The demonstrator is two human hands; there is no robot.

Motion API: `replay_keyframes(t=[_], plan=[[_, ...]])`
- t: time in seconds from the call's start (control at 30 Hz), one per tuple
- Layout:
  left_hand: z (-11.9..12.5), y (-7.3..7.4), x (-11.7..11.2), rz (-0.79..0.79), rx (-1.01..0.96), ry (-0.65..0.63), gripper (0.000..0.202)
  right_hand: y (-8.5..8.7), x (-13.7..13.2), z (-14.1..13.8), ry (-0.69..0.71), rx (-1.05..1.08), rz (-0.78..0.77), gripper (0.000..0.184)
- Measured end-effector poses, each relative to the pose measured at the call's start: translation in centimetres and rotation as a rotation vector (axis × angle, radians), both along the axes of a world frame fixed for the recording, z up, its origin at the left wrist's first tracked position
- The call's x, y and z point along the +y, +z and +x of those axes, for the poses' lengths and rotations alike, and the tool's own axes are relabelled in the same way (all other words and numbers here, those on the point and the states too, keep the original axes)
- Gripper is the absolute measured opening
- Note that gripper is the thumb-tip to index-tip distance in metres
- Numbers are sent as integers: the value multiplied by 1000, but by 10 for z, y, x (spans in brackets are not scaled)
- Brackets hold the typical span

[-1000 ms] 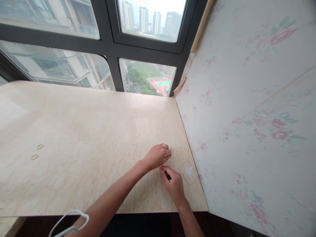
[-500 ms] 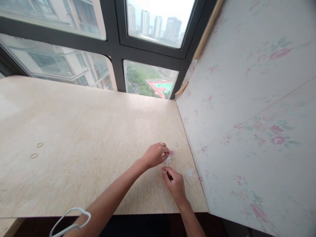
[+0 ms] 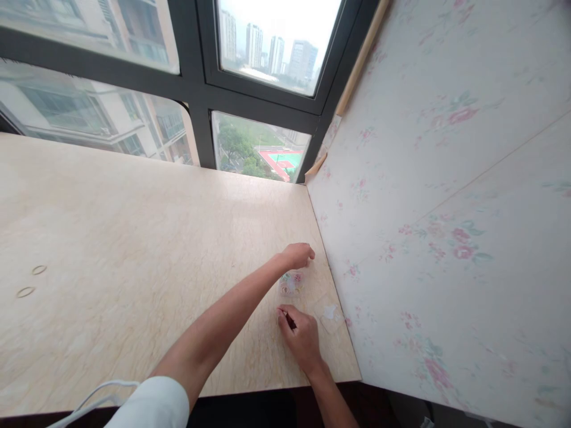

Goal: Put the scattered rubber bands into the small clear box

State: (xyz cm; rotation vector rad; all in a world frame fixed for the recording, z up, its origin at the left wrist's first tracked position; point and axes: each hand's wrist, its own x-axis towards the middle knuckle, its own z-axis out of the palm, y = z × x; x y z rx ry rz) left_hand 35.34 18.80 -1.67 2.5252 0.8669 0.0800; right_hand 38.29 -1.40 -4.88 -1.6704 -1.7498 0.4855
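Note:
My left hand (image 3: pixel 298 255) reaches forward over the beige marble-look table (image 3: pixel 134 249), fingers curled down near the floral wall; what it holds, if anything, is hidden. Just behind it lies a small clear packet with pink flower pieces (image 3: pixel 291 283). My right hand (image 3: pixel 301 336) rests on the table near the front edge, closed in a pinch on a thin dark object (image 3: pixel 289 321). A clear square piece with a white patch (image 3: pixel 329 312) lies right of that hand.
Two small rings (image 3: pixel 31 281) lie far left on the table. A flowered wall panel (image 3: pixel 437 238) bounds the table's right side. Dark-framed windows (image 3: pixel 196 89) run along the far edge. A white cable (image 3: pixel 89 399) hangs near my left sleeve.
My left hand let go of the flower packet and moved forward toward a small ring near the wall. The packet now lies uncovered. My right hand stayed in place.

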Motion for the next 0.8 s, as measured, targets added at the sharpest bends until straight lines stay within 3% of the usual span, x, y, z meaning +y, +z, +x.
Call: replay_keyframes(t=[0.3, 0.5, 0.7, 0.8], plan=[[-3, -3, 6, 31, 5, -73, 10, -1, -1, 0, 18, -29, 13, 31], [-7, -2, -2, 64, -42, -124, 17, 0, -2, -1, 20, -19, 6, 29], [-19, 17, -15, -30, -286, -106, 14, -1, -3, -1, 10, -27, 12, 27], [-34, 29, -22, -75, -300, -148, 9, -1, -4, -1, 13, -30, 16, 26]])
